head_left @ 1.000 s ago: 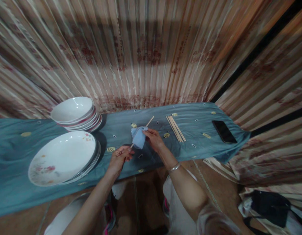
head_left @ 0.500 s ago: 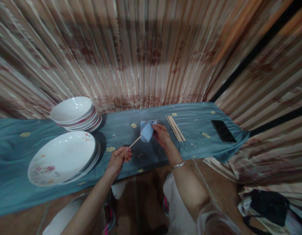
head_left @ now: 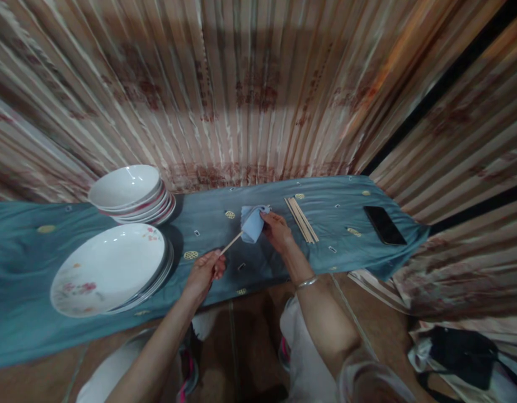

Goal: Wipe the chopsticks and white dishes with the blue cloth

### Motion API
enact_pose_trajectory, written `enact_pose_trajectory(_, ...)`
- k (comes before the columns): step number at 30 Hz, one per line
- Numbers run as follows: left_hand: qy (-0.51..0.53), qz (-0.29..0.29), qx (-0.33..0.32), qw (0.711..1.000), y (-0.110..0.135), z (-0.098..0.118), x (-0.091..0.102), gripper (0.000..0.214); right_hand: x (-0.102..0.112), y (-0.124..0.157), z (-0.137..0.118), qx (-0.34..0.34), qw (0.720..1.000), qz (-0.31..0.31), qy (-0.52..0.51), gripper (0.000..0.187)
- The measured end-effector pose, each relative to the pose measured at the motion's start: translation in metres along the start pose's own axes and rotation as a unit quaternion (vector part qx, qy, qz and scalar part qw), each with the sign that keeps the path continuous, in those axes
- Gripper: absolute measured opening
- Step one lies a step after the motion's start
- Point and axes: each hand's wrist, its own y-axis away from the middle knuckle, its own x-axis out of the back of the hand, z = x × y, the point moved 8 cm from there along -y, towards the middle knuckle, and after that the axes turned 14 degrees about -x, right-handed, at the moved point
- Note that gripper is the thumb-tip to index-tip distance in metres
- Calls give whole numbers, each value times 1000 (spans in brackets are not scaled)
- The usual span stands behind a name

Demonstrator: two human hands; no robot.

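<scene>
My left hand is closed around the near end of a wooden chopstick, which slants up to the right. A light blue cloth wraps the chopstick's far part and hides most of it. My right hand, with a silver bangle on the wrist, pinches the cloth at its right side. Just right of that hand, several more chopsticks lie side by side on the teal tablecloth.
On the left stand a stack of white bowls and, nearer me, a stack of flowered plates. A black phone lies near the table's right end. Pleated curtains hang behind. A dark bag is at lower right.
Both hands keep nearly the same hold on the chopstick and cloth. The whole view has shifted very slightly; nothing on the table has moved.
</scene>
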Motion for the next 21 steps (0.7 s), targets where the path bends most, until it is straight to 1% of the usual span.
enact_pose_trajectory(6,5,2,-2,1000,1,2,-4,41,-13,4,11,-17,1000,-13,18,24)
enact_pose_trajectory(12,13,0,-5,1000,0,1,-6,37,-27,7,27,-34,998,-36,47,31)
enact_pose_trajectory(17,19,2,-8,1000,-1,-2,-7,37,-34,7,40,-45,996,-48,67,31)
enact_pose_trajectory(21,26,4,-11,1000,-2,-3,-7,38,-37,8,43,-47,995,-53,64,30)
